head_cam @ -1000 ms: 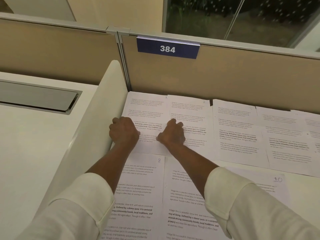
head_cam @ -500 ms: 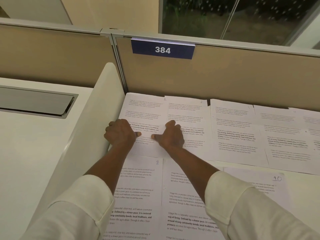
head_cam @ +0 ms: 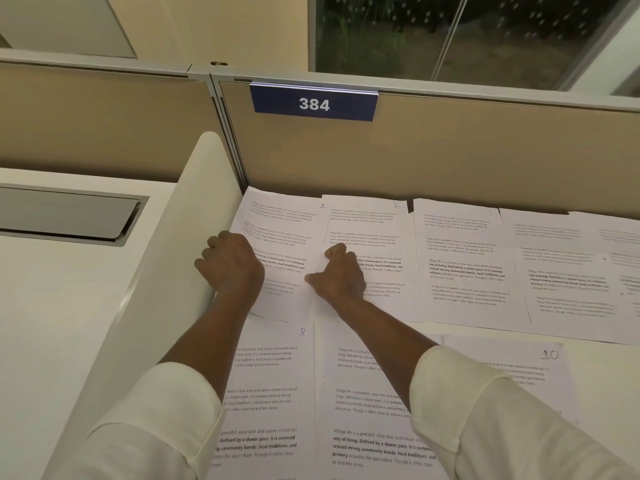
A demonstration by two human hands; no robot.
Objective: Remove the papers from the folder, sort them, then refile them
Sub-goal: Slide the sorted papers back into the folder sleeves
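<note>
Head view, looking down into a cubicle. Far left is the neighbouring table with a grey cable flap (head_cam: pixel 65 216), lid down. Next comes the white side divider (head_cam: pixel 166 278), upright, running back to the tan partition (head_cam: pixel 450 161).

Left hand (head_cam: pixel 232 268): knuckles up, fingers curled down at the left edge of sheet 1 (head_cam: pixel 284 233), right against the divider. The fingertips are hidden, so I cannot tell whether it grasps the sheet or is just clenched on it. Sheet 1 lies in the back left corner of the table (head_cam: pixel 599 382), with a handwritten 1 at its top right.

Right hand (head_cam: pixel 337 275): fingers curled, thumb pointing left onto sheet 1's right edge, the rest of the hand over sheet 2 (head_cam: pixel 377 230). I cannot tell whether it is pinching or only pressing.

Sheet 2 lies just beside sheet 1, their edges meeting under that hand. To the right are a third sheet (head_cam: pixel 460 258) and further sheets (head_cam: pixel 561 271) in the same back row along the partition, edges touching or overlapping, print blurred.

In the front row, sheet 8 (head_cam: pixel 273 393) is partly under the left forearm. A middle sheet (head_cam: pixel 360 410) is under the right forearm, its number hidden. Sheet 10 (head_cam: pixel 519 368) is to the right.

The cream sleeves (head_cam: pixel 485 427) stop at mid-forearm. A blue 384 sign (head_cam: pixel 314 103) sits on the partition top above sheets 1 and 2.
</note>
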